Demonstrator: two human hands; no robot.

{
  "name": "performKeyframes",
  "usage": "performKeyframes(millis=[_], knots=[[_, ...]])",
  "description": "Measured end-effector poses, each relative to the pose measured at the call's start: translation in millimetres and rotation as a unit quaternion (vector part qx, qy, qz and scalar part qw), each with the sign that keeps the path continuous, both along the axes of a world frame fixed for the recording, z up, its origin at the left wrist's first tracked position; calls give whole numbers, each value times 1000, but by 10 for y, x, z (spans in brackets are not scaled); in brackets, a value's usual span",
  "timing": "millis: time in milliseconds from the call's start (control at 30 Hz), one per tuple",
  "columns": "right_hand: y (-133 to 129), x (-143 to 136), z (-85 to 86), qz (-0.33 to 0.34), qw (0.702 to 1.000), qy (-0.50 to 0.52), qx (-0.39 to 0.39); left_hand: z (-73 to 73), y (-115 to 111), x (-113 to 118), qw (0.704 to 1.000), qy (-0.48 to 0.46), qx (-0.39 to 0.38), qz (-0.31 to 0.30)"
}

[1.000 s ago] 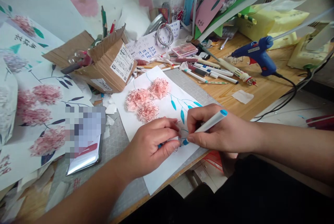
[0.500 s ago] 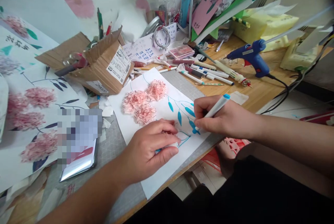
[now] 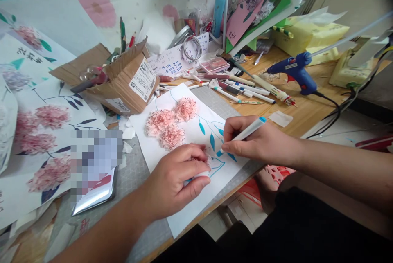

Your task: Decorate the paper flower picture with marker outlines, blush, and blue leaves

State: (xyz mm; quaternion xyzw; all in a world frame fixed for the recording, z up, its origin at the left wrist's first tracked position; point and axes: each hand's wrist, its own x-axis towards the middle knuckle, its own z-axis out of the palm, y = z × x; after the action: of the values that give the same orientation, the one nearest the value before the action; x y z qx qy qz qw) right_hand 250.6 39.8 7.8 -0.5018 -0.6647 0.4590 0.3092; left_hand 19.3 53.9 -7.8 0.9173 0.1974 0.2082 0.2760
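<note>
My right hand (image 3: pixel 250 140) pinches a white marker with a blue end (image 3: pixel 250 129), its tip down at the blue drawing on a white sheet of paper (image 3: pixel 181 218). Blue leaves and stems (image 3: pixel 212 142) run over the right part of the sheet. My left hand (image 3: pixel 179 175) rests low on the paper, fingers curled around a small white and blue marker cap (image 3: pixel 203 174). Three pink crinkled paper flowers (image 3: pixel 172 137) are on the sheet beyond that hand. Another pink flower shows partly beneath its fingers.
A phone (image 3: pixel 95 193) lies left of the sheet on a grey cutting mat (image 3: pixel 132 185). Behind stand an open cardboard box (image 3: pixel 123 79) and scattered pens (image 3: pixel 236 87). A blue glue gun (image 3: pixel 296 68) with a cable is at the right. Finished flower pictures (image 3: pixel 49 140) lie left.
My right hand has moved slightly left with the marker, whose tip shifted from the leaf cluster toward the stem line. My left hand stays nearly in place; the view has shifted slightly.
</note>
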Motion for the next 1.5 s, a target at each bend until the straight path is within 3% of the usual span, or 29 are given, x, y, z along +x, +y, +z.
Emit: performKeyframes(millis=[467,1500], knots=[[27,-19,-45,22,997,-45,52,-20,18,11,1000,4,-24,8],[34,-14,-16,2,1000,-11,2,-11,-13,-5,999,-8,-44,-2]])
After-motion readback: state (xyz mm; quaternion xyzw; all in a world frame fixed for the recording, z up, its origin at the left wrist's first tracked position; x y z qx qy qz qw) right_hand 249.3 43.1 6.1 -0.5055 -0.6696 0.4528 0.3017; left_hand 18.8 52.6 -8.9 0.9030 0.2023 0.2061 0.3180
